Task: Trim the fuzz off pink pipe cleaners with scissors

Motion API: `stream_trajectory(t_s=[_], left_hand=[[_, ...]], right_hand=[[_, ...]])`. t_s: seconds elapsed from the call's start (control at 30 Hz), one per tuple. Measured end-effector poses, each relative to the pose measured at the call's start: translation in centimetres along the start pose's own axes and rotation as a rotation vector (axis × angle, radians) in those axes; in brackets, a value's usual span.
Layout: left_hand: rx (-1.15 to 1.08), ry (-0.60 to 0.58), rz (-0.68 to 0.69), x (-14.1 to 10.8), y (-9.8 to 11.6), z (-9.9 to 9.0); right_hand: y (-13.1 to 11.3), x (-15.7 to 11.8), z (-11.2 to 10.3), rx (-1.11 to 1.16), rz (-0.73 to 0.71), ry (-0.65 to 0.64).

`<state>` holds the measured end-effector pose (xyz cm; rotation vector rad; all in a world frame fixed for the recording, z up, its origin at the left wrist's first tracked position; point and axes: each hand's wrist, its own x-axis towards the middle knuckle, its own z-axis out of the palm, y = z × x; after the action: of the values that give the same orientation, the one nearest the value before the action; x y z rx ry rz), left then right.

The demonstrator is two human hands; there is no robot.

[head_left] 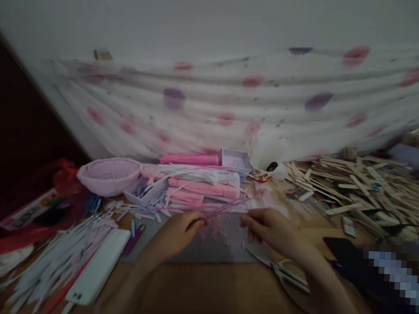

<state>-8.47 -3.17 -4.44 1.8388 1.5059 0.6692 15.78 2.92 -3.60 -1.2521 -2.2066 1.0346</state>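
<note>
My left hand (184, 228) is closed in a pinch on thin pink pipe cleaners (226, 207), which stick out up and to the right over a grey mat (186, 254). To its right, my right hand (271, 228) hovers above the mat with fingers curled and thumb against them. Whether something small sits in that pinch is too blurred to tell. Pink fuzz (223, 232) is scattered on the mat between the hands. Scissors (284, 275) lie partly open below my right wrist. Behind the hands lie bundles of pink pipe cleaners (204, 187) and white ones (194, 172).
At the back left stands a pale pink basket (108, 175) near a small box (147, 193). White strips (60, 257) and a white phone-like slab (98, 268) lie at left. A white tray (235, 160) and a paper bowl (263, 174) stand behind; wooden sticks (356, 178) pile up at right.
</note>
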Motion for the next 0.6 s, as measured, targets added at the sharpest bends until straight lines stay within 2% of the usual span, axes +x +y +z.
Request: stream_trajectory(t_s=[0.1,0.17,0.27,0.4,0.47,0.53,0.6], left_hand=[[0.038,-0.074,-0.107,-2.7,-2.3,1.3],[0.043,-0.03,-0.163,-4.4,-3.7,2.4],[0.056,0.158,-0.209,-6.7,-5.6,3.8],[0.045,0.473,-0.276,-9.6,-7.6,4.2],[0.092,0.619,-0.343,-10.7,-8.4,4.0],[0.165,0.718,-0.395,-11.4,-9.3,4.0],[0.197,0.771,-0.416,-11.6,-10.2,4.4]], right_hand=[[1.6,-2.8,1.5,-0.069,0.048,-0.079],[2.5,-4.4,2.9,-0.097,0.073,-0.081],[4.1,-5.9,5.1,-0.122,0.093,-0.002],[7.1,-7.6,6.7,-0.146,0.069,0.391],[8.3,-8.4,6.7,-0.185,0.051,0.514],[8.7,-8.9,6.5,-0.224,0.032,0.5],[8.3,-8.6,6.5,-0.3,0.006,0.434]])
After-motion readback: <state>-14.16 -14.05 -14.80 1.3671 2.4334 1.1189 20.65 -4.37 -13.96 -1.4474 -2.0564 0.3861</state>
